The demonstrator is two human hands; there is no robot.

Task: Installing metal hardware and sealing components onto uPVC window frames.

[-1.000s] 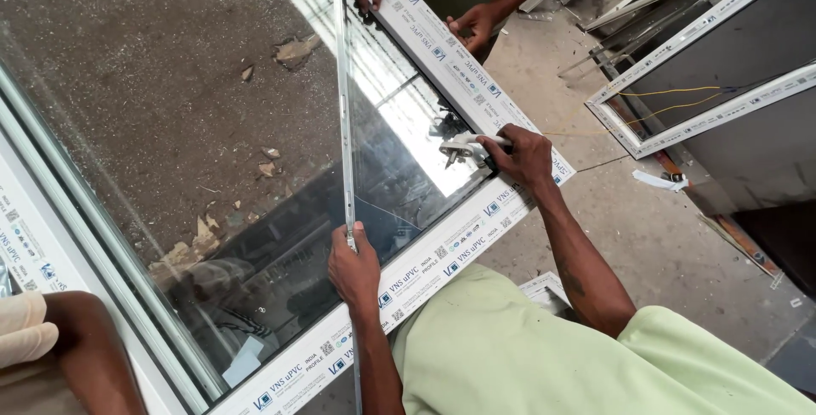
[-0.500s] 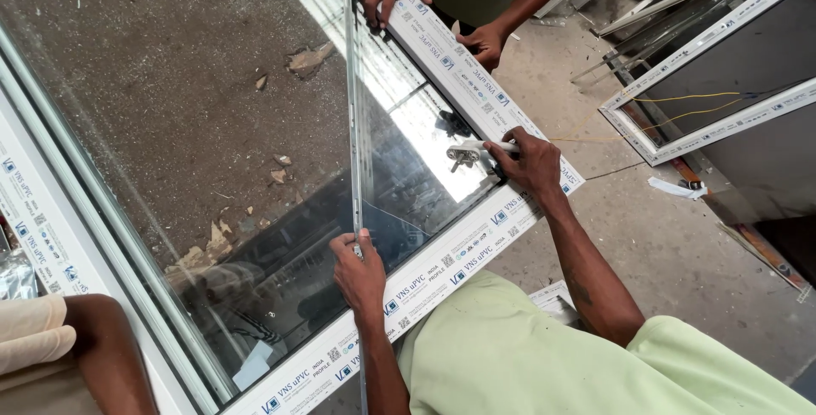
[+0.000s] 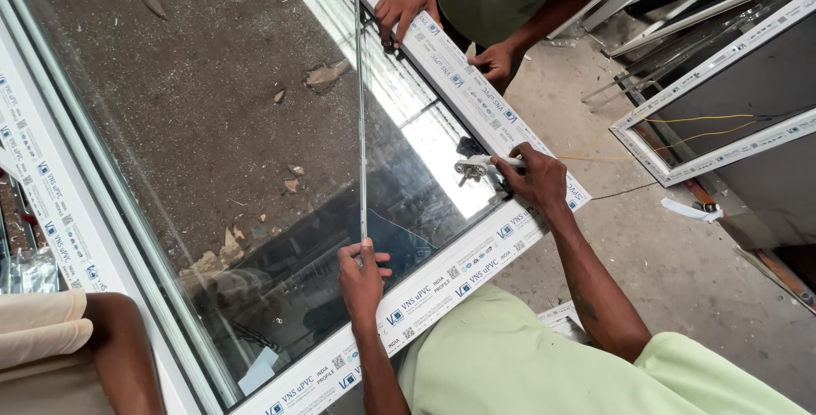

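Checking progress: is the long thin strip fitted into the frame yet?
Out. The strip crosses mid-glass, near end in the left hand, away from the frame.

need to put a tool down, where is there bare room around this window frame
Bare concrete floor lies right of the white window frame, between the right hand and the leaning frames. The glass pane left of the thin strip is bare too. Crowded: the right rail, with the handle and another person's hands. The left hand holds the strip's end.
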